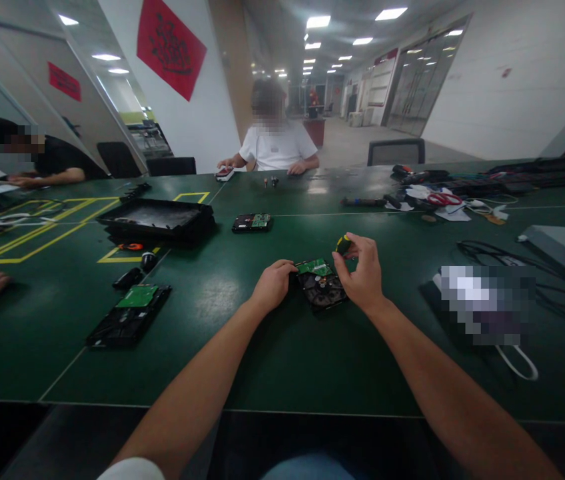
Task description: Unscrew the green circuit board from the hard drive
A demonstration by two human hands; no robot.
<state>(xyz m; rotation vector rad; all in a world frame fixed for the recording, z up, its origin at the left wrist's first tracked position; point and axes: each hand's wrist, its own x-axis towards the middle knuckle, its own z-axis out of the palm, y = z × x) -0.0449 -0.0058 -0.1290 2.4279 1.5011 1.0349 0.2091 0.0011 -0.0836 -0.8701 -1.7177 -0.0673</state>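
Note:
In front of me a hard disk drive point(323, 293) lies on the green table, its green circuit board facing up at the far end. My left hand point(273, 287) is closed on the drive's left edge, with fingertips at its far left corner. Over the right side, my right hand point(364, 267) pinches the yellow and dark green handle of a screwdriver point(343, 245). The screwdriver's shaft and tip cannot be made out, so I cannot tell whether it touches the drive.
On the left lie another drive point(130, 313), two dark rounded objects point(135, 270) and a black tray point(157, 219). A third drive point(252, 222) lies beyond my hands. A blurred device point(477, 303) and cables point(497, 257) are on the right. A person point(277, 147) sits opposite.

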